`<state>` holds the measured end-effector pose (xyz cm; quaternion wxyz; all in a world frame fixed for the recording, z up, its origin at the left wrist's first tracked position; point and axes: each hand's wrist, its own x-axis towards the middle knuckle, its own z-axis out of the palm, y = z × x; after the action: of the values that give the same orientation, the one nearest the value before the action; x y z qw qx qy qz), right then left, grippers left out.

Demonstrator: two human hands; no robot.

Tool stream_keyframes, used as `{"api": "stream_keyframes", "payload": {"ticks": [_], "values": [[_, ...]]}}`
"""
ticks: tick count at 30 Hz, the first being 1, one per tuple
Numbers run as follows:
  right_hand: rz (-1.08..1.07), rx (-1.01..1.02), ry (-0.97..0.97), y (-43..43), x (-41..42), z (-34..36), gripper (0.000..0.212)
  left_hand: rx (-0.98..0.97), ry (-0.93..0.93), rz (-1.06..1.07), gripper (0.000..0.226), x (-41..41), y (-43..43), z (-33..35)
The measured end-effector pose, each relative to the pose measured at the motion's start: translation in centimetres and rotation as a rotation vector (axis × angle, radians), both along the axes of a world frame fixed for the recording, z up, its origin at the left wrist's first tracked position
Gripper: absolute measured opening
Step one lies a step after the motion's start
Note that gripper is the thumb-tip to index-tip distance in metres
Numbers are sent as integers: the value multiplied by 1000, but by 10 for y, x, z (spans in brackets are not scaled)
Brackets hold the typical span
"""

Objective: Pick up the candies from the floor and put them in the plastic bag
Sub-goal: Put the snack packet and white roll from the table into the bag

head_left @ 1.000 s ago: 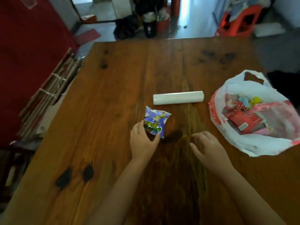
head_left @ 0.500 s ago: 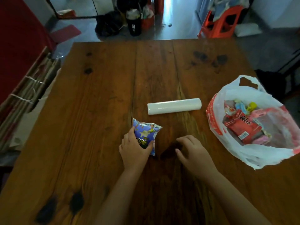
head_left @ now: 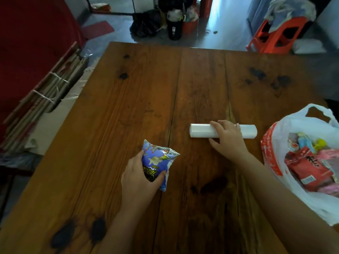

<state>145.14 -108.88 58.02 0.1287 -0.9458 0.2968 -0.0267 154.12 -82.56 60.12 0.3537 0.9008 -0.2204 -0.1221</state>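
Left hand (head_left: 141,173) clamped round blue snack packet (head_left: 157,162), likely bound for plastic bag (head_left: 300,158). Right hand (head_left: 229,138) curled over white roll (head_left: 200,131) on tabletop (head_left: 128,107), apparently taking it.

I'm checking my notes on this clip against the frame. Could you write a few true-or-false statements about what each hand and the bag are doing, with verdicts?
1. The left hand grips the blue snack packet. True.
2. The right hand rests inside the plastic bag. False: it lies over the white roll on the wooden table.
3. The plastic bag holds nothing. False: red and pink packets show inside.
4. The white roll lies flat on its side. True.
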Motion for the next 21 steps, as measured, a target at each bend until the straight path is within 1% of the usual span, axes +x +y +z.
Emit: {"api": "stream_keyframes", "payload": {"ticks": [2,5,7,10,13,18,21], "values": [[44,-34,58,-7,0,-2,55,1,18,1,81,-2,3,-1],[113,-120,83,-8,0,-1,53,-12,26,-12,80,-9,8,1],[162,-120,92,-4,-1,3,54,-18,33,-8,80,-15,14,4],[246,-31,116,11,-6,6,56,-13,36,19,80,-25,26,7],[290,34,133,36,-14,8,57,19,-1,27,81,-36,39,11],[201,203,-3,82,-46,14,60,73,-96,2,83,-67,69,16],[145,272,-58,110,-75,18,61,123,-107,-43,84,-95,90,18]]}}
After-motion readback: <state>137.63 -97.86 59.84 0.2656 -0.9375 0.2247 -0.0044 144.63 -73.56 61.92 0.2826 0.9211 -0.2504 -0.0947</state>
